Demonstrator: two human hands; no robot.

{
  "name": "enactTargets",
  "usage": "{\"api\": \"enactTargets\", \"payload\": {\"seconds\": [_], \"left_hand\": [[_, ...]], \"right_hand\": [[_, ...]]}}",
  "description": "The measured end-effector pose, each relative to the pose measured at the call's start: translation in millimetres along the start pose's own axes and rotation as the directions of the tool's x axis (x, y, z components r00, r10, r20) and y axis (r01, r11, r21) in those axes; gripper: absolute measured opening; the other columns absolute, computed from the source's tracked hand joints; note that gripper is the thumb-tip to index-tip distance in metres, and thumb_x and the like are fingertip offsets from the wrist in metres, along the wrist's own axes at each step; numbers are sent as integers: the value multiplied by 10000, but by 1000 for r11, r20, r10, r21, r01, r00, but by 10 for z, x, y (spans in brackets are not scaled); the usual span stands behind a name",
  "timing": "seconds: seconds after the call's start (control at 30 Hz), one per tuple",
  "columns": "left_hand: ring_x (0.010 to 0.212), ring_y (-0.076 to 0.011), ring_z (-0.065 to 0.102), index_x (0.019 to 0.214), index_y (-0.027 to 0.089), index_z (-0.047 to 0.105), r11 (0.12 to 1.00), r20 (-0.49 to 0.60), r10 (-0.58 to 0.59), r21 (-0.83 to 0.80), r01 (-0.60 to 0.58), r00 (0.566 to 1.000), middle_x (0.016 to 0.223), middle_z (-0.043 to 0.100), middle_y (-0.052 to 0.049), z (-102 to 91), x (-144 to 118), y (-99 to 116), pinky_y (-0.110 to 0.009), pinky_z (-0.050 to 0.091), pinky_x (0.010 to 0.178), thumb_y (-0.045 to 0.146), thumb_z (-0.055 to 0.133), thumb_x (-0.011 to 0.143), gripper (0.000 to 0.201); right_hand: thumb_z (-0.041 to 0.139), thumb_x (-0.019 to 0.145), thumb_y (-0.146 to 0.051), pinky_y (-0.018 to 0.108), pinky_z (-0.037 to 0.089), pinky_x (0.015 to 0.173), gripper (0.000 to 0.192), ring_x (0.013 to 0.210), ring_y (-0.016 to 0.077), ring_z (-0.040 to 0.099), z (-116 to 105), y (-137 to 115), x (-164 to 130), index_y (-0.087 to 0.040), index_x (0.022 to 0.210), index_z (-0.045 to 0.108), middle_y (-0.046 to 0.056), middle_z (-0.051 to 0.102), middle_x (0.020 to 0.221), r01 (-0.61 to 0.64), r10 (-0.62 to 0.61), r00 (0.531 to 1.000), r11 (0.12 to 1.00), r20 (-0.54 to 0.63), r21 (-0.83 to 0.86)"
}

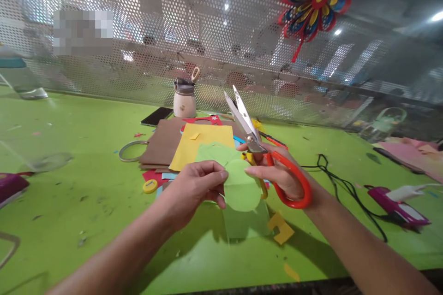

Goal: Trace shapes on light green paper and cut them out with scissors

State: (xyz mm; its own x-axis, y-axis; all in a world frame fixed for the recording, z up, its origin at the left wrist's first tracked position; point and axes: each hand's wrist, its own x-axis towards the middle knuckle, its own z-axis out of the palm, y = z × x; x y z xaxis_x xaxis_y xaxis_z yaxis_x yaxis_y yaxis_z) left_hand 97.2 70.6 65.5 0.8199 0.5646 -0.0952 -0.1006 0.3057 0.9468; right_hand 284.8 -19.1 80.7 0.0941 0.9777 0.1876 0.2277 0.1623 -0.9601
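Observation:
A light green paper circle [243, 188] is held up in front of me, with a faint crease across it. My left hand [204, 182] is closed, pinching its left edge between thumb and fingers. Scissors [249, 140] with red handles hang on my right hand [280, 177], their blades slightly apart and pointing up and away. Fingers of that same hand also touch the circle's upper right edge. Beneath the circle lies more green paper [247, 226]. A yellow paper scrap [281, 229] with a cut-out notch rests beside it.
Yellow paper [207, 143] and brown sheets [157, 147] lie stacked behind my hands. Further back are a phone [157, 116] and a white jar [184, 101] before a perforated metal screen. A tape ring [133, 151] is left; a black cable [341, 184] and purple power strip [398, 205] are right.

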Motion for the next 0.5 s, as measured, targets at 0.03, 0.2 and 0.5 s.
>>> {"api": "enactTargets", "payload": {"seconds": [0.03, 0.2, 0.5], "left_hand": [[519, -90, 523, 700, 124, 617, 1000, -2, -8, -2, 8, 1000, 589, 561, 9, 1, 5, -6, -240, 529, 524, 255, 656, 791, 165], [536, -92, 530, 721, 145, 586, 999, -52, -1, -47, -1, 999, 590, 548, 27, -15, 16, -21, -274, 570, 570, 233, 670, 780, 136], [587, -90, 522, 703, 143, 586, 982, -306, 173, -15, -186, 936, 616, 544, 28, -160, 76, 40, -229, 570, 557, 217, 669, 780, 135]], "right_hand": [[666, 783, -184, 242, 369, 551, 315, 603, 99, 448, 5, 3, 1, -225, 1088, 597, -60, 496, 722, 4, -4, 1000, 1000, -10, -13], [652, 820, -270, 273, 385, 594, 319, 632, 123, 464, 35, -43, 41, -208, 1125, 582, -32, 530, 761, 15, -34, 989, 992, -142, -128], [450, 819, -687, 295, 418, 522, 578, 573, 161, 521, 168, -111, -551, -184, 1080, 566, 30, 561, 708, -300, 297, 951, 954, -87, -23]]}}
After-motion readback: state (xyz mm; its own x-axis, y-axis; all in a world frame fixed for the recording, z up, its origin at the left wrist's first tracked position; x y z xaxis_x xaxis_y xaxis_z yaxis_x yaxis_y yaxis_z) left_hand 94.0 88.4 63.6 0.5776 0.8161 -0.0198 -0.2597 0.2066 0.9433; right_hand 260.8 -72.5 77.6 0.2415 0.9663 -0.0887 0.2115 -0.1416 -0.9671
